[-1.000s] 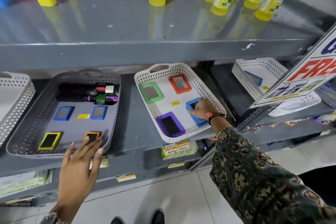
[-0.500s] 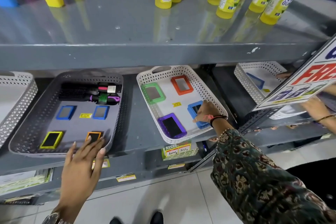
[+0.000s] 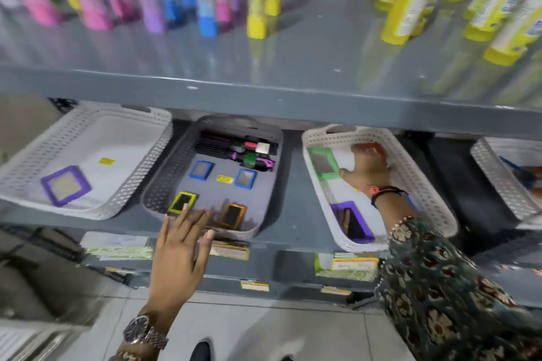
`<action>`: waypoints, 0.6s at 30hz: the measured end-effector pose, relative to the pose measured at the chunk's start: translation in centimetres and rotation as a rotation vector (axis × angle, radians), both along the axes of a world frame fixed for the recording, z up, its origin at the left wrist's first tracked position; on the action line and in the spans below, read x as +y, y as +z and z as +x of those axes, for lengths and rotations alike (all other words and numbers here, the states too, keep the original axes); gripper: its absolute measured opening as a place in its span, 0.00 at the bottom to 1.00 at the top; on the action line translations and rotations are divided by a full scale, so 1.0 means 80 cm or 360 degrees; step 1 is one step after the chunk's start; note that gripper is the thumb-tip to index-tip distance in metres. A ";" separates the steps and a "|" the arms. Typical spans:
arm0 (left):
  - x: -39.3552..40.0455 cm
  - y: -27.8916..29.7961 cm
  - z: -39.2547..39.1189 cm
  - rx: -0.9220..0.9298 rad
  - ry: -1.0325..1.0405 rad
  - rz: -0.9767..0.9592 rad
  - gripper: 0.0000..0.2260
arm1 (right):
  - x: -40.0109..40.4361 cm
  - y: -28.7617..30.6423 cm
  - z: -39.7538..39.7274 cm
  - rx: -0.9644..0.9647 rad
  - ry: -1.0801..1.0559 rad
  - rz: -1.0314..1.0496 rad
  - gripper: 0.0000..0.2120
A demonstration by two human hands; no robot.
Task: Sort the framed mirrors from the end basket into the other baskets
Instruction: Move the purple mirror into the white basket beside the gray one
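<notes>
Three baskets line the lower shelf (image 3: 281, 231) in front of me: a white one (image 3: 140, 173) on the left with a purple-framed mirror (image 3: 65, 185), a grey one (image 3: 164, 184) in the middle with four small mirrors, and a white one (image 3: 422, 184) on the right. My right hand (image 3: 368, 168) reaches deep into that right basket, over an orange frame (image 3: 377, 148) beside a green-framed mirror (image 3: 322, 163), though blur keeps me from telling its grip. My left hand (image 3: 180, 249) hangs flat with fingers spread wide, holding nothing, at the grey basket's front rim
</notes>
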State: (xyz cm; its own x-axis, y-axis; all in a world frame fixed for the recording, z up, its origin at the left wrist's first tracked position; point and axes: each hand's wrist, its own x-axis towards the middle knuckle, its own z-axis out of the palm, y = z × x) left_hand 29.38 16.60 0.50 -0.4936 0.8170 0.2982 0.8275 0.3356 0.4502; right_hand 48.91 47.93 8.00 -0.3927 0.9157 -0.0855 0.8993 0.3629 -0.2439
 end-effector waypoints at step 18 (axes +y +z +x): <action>-0.226 0.026 -0.291 0.0012 0.0484 -0.0112 0.23 | -0.297 -0.009 -0.511 0.0189 0.1079 -0.0391 0.23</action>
